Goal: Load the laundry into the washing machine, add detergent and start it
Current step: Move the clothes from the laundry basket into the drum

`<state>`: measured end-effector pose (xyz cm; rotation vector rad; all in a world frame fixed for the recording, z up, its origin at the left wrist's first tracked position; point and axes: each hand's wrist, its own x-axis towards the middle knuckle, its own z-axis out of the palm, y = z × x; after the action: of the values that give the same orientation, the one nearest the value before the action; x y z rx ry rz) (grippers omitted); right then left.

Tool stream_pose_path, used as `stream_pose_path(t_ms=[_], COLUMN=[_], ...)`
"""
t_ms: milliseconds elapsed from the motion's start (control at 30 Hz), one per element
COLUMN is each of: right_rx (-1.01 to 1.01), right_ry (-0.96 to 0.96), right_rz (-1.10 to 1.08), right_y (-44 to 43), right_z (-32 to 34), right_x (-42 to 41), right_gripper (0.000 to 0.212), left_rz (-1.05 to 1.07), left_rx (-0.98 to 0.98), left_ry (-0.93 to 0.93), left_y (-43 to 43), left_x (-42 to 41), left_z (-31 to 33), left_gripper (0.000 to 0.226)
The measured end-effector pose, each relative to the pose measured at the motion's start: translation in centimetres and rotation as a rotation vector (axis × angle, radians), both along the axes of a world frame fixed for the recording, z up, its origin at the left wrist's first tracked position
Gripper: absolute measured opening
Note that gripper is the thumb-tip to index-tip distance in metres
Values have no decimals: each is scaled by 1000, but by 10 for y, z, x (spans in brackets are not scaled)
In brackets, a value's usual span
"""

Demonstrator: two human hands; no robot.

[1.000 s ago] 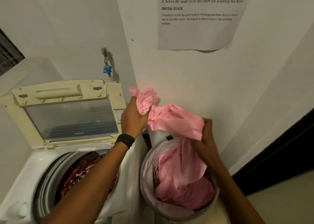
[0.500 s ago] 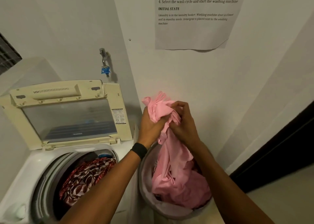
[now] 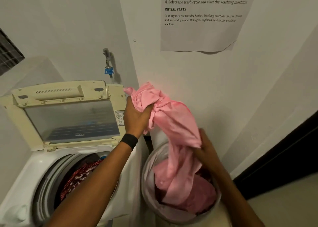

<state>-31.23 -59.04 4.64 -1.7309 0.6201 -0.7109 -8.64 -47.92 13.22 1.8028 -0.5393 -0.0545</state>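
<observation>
A long pink cloth [image 3: 173, 123] stretches from the round laundry basket [image 3: 148, 166] at lower right up toward the washer. My left hand [image 3: 136, 118] grips its bunched upper end beside the raised lid [image 3: 68, 116]. My right hand [image 3: 206, 145] grips the cloth lower down, just above the basket; its fingers are partly hidden by fabric. The white top-loading washing machine [image 3: 34, 168] stands open at lower left, with a red patterned cloth [image 3: 77, 178] inside its drum. The cloth's lower part still lies in the basket on darker red laundry.
A tap with a blue fitting [image 3: 108, 66] sticks out of the wall behind the washer. A printed instruction sheet [image 3: 201, 18] hangs on the wall above the basket. A dark doorway edge [image 3: 284, 157] runs along the right. No detergent is in view.
My hands, together on the cloth half a second ago, have parted: the left moved up and left toward the lid, and the right slid down the cloth toward the basket.
</observation>
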Motion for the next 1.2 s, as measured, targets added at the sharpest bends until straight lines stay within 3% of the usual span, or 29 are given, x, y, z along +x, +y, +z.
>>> stream_pose_path(t_ms=[100, 200, 333, 467, 600, 667, 833, 900, 967, 1000, 1067, 1133, 1200], right_rx=[-14, -30, -12, 14, -53, -91, -5, -15, -25, -41, -57, -65, -99], right_ry=[-206, -400, -325, -259, -243, -234, -295, -310, -299, -299, -295, -246, -160], right_rz=[-134, -169, -156, -184, -178, -200, -292, -357, -346, -319, -244, -112, 30], right_y=[-30, -39, -22, -1, 6, 7, -1, -6, -4, -1, 1, -6, -15], right_z=[71, 107, 95, 72, 67, 66, 65, 64, 65, 65, 68, 69, 65], right_x=[-15, 8, 59, 77, 80, 79, 74, 73, 75, 78, 80, 75, 65], right_gripper=[38, 37, 23, 21, 22, 20, 11, 15, 21, 22, 18, 4, 25], left_rz=[-24, -104, -397, -583, -756, -825, -913, -885, -776, -702, -482, -328, -225], left_rx=[194, 216, -22, -109, -99, -149, -446, -306, 38, 124, 98, 2, -126], left_ry=[-124, -119, 226, 494, 596, 692, 1038, 878, 529, 403, 295, 312, 446], left_y=[4, -3, -7, 4, 17, 21, 30, 25, 12, 5, -7, -11, -11], left_x=[-4, -19, -42, -42, -31, -29, -32, -38, -52, -61, -74, -76, -72], left_z=[-11, -15, 0, -9, -14, -17, -8, 5, 18, 22, 21, 12, 3], left_gripper=[61, 55, 73, 95, 100, 93, 52, 68, 105, 107, 80, 57, 44])
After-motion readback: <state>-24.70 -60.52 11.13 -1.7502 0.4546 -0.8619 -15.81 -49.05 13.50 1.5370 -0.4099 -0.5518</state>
